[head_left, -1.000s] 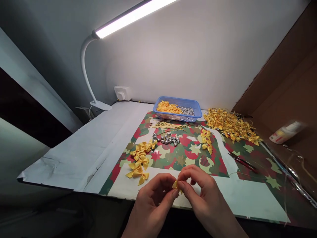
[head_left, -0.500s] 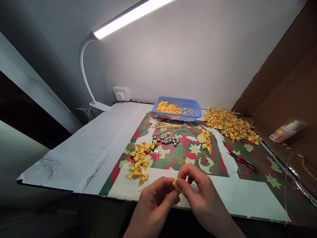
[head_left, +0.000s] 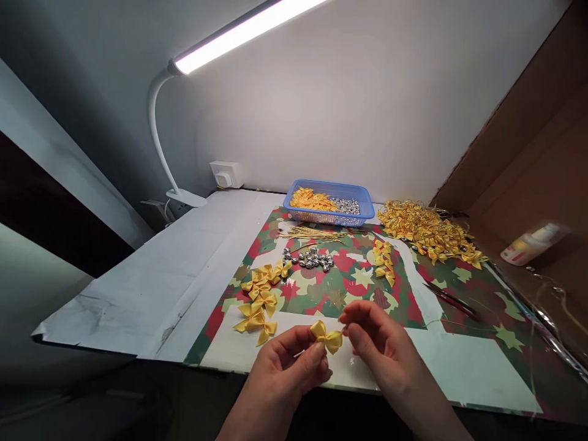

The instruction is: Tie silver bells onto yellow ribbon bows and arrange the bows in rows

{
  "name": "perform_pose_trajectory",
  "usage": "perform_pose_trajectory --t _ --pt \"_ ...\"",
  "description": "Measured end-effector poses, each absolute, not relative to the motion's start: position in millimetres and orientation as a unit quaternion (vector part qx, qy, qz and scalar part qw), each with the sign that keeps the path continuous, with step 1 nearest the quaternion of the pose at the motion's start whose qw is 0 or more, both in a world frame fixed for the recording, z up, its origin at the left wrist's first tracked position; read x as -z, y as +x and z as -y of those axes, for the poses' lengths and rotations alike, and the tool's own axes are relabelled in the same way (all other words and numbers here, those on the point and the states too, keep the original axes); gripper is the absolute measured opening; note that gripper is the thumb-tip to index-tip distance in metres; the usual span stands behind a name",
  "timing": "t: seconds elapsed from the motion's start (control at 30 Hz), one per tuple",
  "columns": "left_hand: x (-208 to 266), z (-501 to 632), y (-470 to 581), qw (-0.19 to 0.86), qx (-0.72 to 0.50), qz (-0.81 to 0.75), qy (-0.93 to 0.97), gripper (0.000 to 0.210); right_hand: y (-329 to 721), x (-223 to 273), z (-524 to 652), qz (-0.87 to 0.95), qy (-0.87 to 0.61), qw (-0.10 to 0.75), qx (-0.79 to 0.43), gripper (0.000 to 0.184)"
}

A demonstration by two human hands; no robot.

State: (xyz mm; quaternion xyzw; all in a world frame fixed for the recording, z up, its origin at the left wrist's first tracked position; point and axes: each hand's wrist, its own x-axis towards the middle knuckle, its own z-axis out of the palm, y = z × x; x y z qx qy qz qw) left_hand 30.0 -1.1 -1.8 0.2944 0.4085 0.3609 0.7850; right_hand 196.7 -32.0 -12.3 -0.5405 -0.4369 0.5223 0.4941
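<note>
Between the thumb and fingers of my left hand (head_left: 294,361) is a yellow ribbon bow (head_left: 327,337), its loops spread. My right hand (head_left: 383,343) is just right of the bow, thumb and index finger apart, with nothing visible between them. Left of my hands lies a group of yellow bows (head_left: 261,300) on the patterned sheet. Beyond them are several small silver bells (head_left: 315,260) and a bundle of gold ties (head_left: 312,233). A smaller group of bows (head_left: 383,262) lies farther back on the right.
A blue basket (head_left: 367,211) with yellow bows and silver bells stands by the wall. Right of it is a pile of bows with gold ties (head_left: 422,229). Dark pointed tweezers (head_left: 452,300) and a white bottle (head_left: 528,245) lie at the right. A lamp (head_left: 156,128) stands back left.
My right hand has let go of the bow and moved slightly right. The bow, mostly hidden by fingers before, now shows in my left hand.
</note>
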Motion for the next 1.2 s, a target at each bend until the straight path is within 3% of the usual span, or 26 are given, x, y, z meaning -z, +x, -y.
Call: perform_pose_trajectory --t 0.23,0.43,0.63,0.87,1.07,1.2 --pt "0 0 34 0.784 -0.352 -0.404 0.315 0.022 196 19 33 0.448 -0.545 0.471 -0.529 0.036" --pt "-2 -5 32 0.794 -0.330 -0.398 0.321 0.044 197 18 32 0.461 -0.546 0.454 -0.533 0.039" --pt "7 -10 35 0.774 -0.295 -0.389 0.402 0.032 194 17 35 0.466 -0.543 0.447 -0.537 0.037" --pt "10 -11 41 0.720 -0.316 -0.414 0.458 0.037 207 9 26 0.520 -0.584 0.417 -0.464 0.032" --pt "9 -18 46 0.702 -0.338 -0.424 0.461 0.037 226 -1 10 0.542 -0.592 0.378 -0.462 0.036" --pt "10 -24 46 0.674 -0.357 -0.428 0.486 0.039 229 -5 -1 0.534 -0.567 0.388 -0.492 0.026"
